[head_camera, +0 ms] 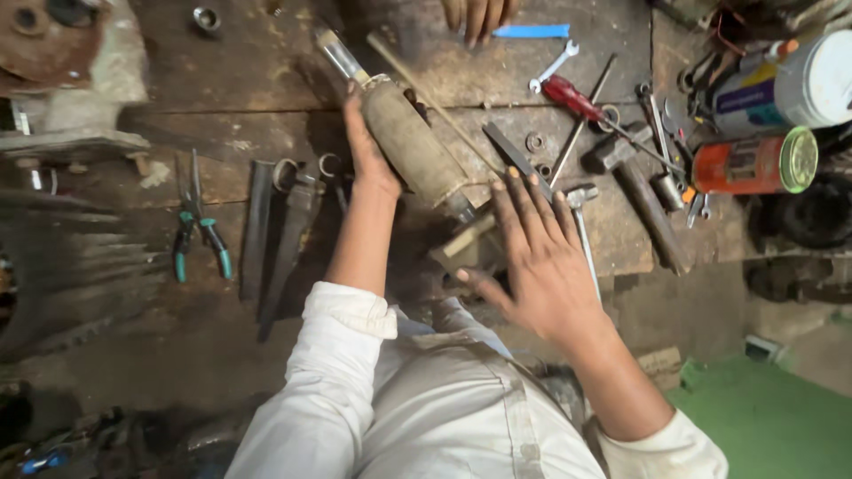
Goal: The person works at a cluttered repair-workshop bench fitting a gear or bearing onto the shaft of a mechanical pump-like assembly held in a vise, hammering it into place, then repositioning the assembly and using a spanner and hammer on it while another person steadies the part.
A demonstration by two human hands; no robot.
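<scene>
A dusty tan motor armature (410,142) with a steel shaft lies slanted across the dark wooden workbench (240,89). My left hand (364,146) grips its left side near the upper end. Just right of its lower end, my right hand (537,257) hovers flat with fingers spread, above a wooden-handled tool (461,238), holding nothing. A thin rod (426,93) lies along the armature's right side.
Green-handled pliers (197,232) and dark wrenches (275,231) lie to the left. A red screwdriver (572,98), spanner (555,66), hammer (643,191) and two cans (754,161) crowd the right. Another person's fingers (477,16) touch the bench's far edge.
</scene>
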